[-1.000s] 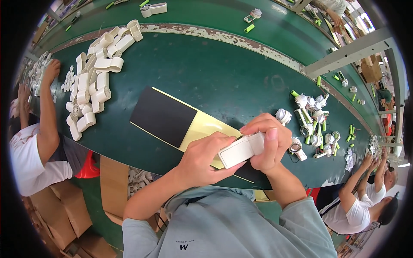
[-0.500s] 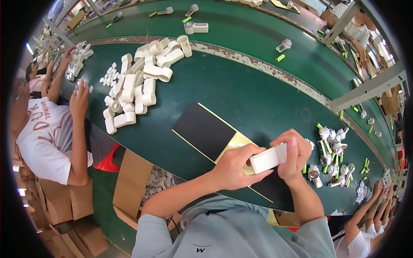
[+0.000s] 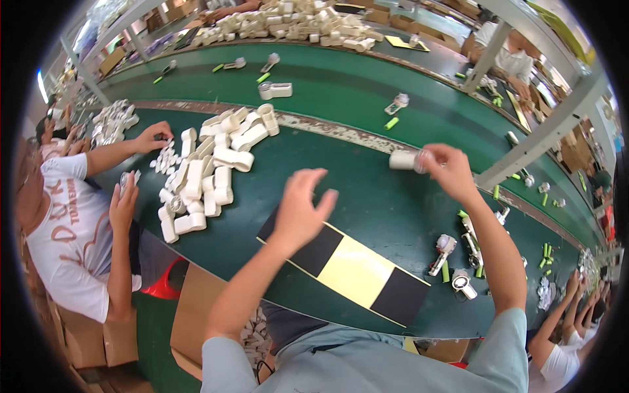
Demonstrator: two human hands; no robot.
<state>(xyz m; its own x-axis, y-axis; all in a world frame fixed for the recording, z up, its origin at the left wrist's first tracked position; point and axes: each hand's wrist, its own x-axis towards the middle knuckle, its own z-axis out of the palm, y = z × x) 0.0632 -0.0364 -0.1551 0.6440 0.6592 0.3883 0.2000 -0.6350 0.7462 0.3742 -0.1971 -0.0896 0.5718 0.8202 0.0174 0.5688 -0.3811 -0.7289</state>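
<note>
My right hand (image 3: 449, 169) is closed around the round end of a white plastic handheld-fan casing (image 3: 401, 160), held up near the belt's rail. The casing's stubby handle points left, and the gripped end is blurred. My left hand (image 3: 299, 213) is raised over the table with fingers spread and nothing in it. Below it lies a flat mat (image 3: 347, 265), black at both ends and pale yellow in the middle. Right of the mat are loose fan inner assemblies (image 3: 462, 284) with bright green cylindrical cells (image 3: 445, 272).
White casings (image 3: 223, 157) are heaped at the left, beside small white parts (image 3: 166, 157) that a co-worker's hand (image 3: 154, 136) touches. A green belt (image 3: 327, 85) carries scattered pieces beyond the rail. A grey metal post (image 3: 544, 128) slants at the right. An open carton (image 3: 196, 321) stands below.
My hands have come apart. My right hand has carried the white casing away toward the belt; my left has let go and moved left, opening. The mat's yellow middle is now uncovered.
</note>
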